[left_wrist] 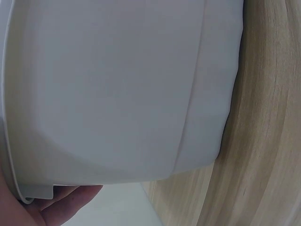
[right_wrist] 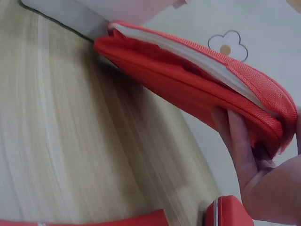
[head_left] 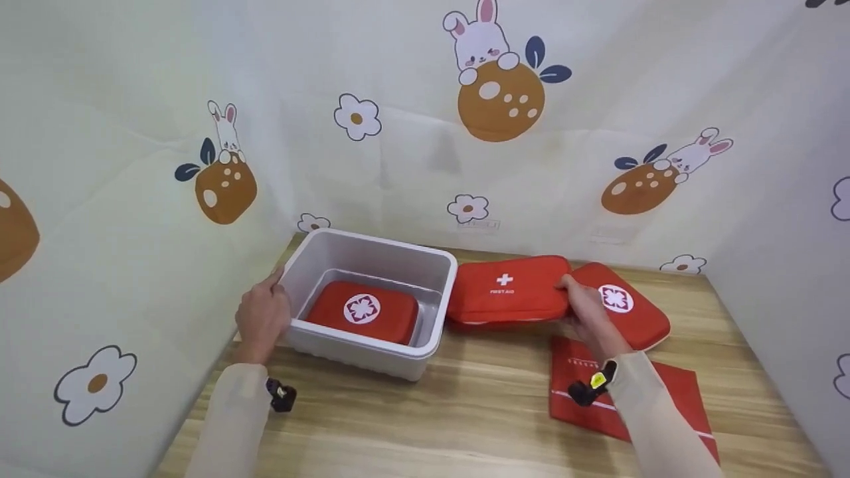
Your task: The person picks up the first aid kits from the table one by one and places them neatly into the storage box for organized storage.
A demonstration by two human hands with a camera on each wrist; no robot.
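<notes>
The left hand [head_left: 263,318] grips the left rim of a light grey bin [head_left: 372,249]; in the left wrist view its fingers [left_wrist: 70,202] curl under the rim of the bin [left_wrist: 108,89]. Inside the bin lies a red case [head_left: 332,312] with a round white emblem. The right hand [head_left: 590,315] pinches the right end of a red first aid pouch [head_left: 508,299] with a white cross. In the right wrist view the pouch [right_wrist: 188,80] is tilted, raised off the table at the hand's end, with the right hand's fingers [right_wrist: 240,141] beneath it and its far end close to the bin.
Another red case [head_left: 641,322] with a round emblem lies right of the right hand. Below it a flat red item [head_left: 671,392] lies on the wooden table [head_left: 478,411], partly under the right forearm. A patterned curtain [head_left: 412,166] stands behind and at both sides.
</notes>
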